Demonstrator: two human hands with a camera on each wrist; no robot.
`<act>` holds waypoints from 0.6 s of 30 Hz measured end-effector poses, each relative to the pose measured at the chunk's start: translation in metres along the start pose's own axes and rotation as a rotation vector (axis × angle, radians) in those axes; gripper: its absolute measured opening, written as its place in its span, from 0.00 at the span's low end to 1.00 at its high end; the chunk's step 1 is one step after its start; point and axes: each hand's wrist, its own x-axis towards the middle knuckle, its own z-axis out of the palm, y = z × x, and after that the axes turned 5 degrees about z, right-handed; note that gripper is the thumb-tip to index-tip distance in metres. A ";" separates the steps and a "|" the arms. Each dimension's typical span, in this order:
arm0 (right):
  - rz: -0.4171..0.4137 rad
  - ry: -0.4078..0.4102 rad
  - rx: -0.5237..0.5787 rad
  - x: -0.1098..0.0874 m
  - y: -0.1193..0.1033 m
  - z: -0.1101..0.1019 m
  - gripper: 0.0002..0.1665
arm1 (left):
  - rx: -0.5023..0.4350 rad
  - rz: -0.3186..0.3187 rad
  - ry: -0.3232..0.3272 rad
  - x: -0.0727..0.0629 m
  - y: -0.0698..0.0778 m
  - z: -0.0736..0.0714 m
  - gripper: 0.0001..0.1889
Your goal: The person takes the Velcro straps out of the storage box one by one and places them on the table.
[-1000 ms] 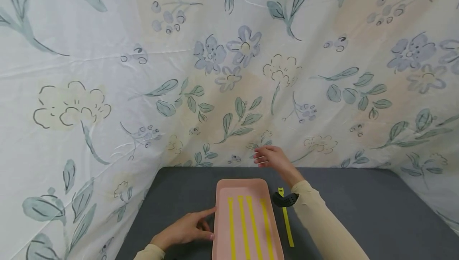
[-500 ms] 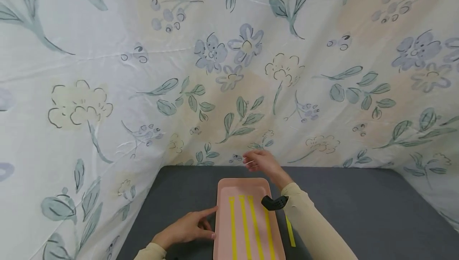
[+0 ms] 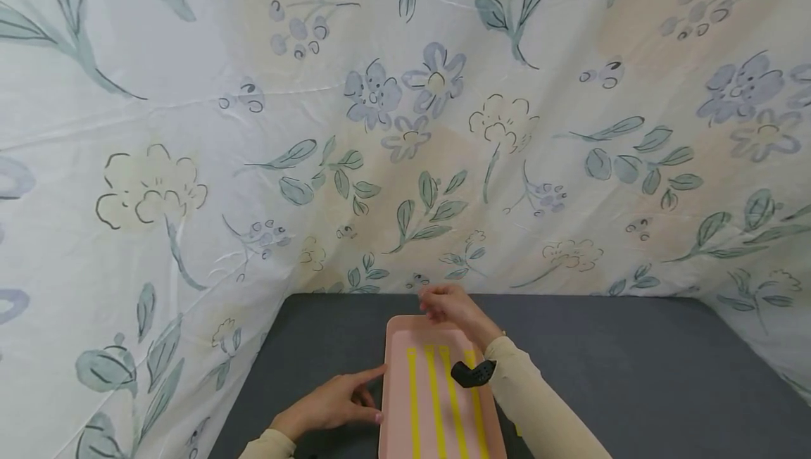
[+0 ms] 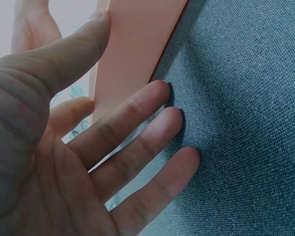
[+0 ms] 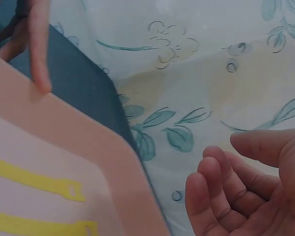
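A pink rectangular tray [image 3: 395, 417] lies on the dark tabletop, with several yellow cable straps [image 3: 415, 403] side by side along its length. In the right wrist view, the slotted head of one strap [image 5: 71, 190] shows. My left hand [image 3: 329, 403] touches the tray's left wall with index fingertip and thumb; its other fingers extend loosely over the cloth in the left wrist view. Over the far end of the tray hovers my right hand [image 3: 455, 310], its fingers loosely bent and nothing between them. Another yellow strap [image 3: 518, 431] right of the tray is mostly hidden beneath the right forearm.
A black wrist device [image 3: 474, 374] on the right arm hangs over the tray and covers parts of the straps. Behind the dark tabletop [image 3: 608, 374] and at its sides hangs a white floral cloth [image 3: 380, 219].
My right hand has moved left and down, from beyond the tray's right corner to over its far end. The forearm now covers most of the outer strap. My left hand stays against the tray.
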 end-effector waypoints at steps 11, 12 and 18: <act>0.051 -0.028 -0.005 0.002 0.023 0.016 0.22 | 0.024 -0.021 -0.005 -0.011 0.053 -0.004 0.44; 0.064 -0.022 -0.004 0.001 0.025 0.018 0.23 | 0.013 -0.024 -0.002 -0.011 0.051 -0.003 0.45; 0.078 -0.021 -0.015 -0.005 0.035 0.027 0.24 | -0.033 -0.052 -0.011 0.005 -0.013 0.001 0.46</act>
